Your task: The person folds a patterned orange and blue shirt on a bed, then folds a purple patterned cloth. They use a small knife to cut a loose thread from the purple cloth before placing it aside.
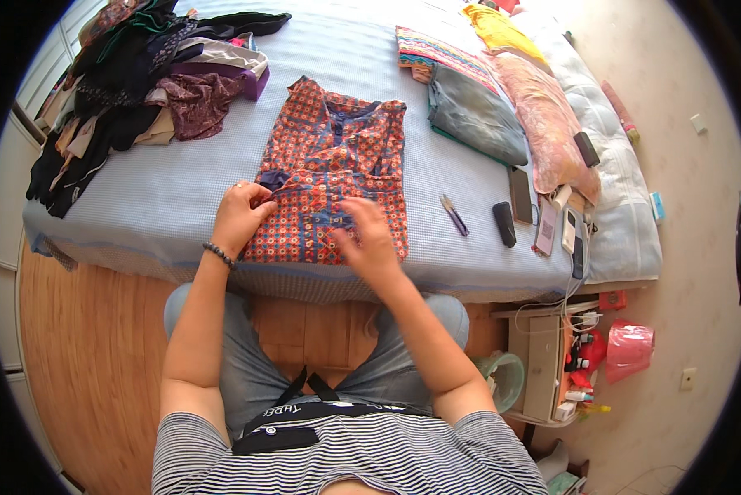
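Observation:
A red-and-blue patterned shirt [341, 148] lies on the bed in front of me, its collar at the far end and its lower part folded up over itself. My left hand [242, 216] pinches the left edge of the folded part, where a bit of dark blue lining shows. Over the right half of the fold is my right hand [369, 243], slightly blurred, fingers apart and holding nothing. Whether its fingertips touch the cloth I cannot tell.
A heap of dark clothes [123, 74] covers the far left of the bed. Folded jeans [473, 111] lie at the right, beside a pink pillow [535, 107]. Small scissors [454, 216], a black pouch [504, 224] and phones [545, 227] lie near the right front edge.

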A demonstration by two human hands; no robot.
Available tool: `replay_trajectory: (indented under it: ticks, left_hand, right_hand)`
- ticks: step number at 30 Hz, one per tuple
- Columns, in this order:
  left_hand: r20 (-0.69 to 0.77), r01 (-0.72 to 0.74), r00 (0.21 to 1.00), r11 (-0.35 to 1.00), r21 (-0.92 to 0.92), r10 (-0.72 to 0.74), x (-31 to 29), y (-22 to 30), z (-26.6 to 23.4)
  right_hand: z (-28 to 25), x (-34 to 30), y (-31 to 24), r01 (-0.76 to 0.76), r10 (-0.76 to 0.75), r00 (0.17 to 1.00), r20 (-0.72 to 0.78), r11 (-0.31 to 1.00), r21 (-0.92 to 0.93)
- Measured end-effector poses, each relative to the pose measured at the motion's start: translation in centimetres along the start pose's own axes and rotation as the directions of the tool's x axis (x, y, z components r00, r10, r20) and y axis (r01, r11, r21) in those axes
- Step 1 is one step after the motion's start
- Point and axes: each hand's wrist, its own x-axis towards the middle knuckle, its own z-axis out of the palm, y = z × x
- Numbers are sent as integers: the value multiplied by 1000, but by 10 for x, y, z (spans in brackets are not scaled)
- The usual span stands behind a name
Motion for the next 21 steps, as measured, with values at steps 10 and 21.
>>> replay_trajectory:
  ticks: [10,21]
  left_hand:
    - [253,230,966,629,-742,-55,17,-12,-14]
    - [-146,-302,925,912,276,350,16,-4,-11]
  right_hand:
    - [10,-27,2,15,82,945,317,957,-290]
    - [-43,-44,7,-32,196,917,347,904,-425]
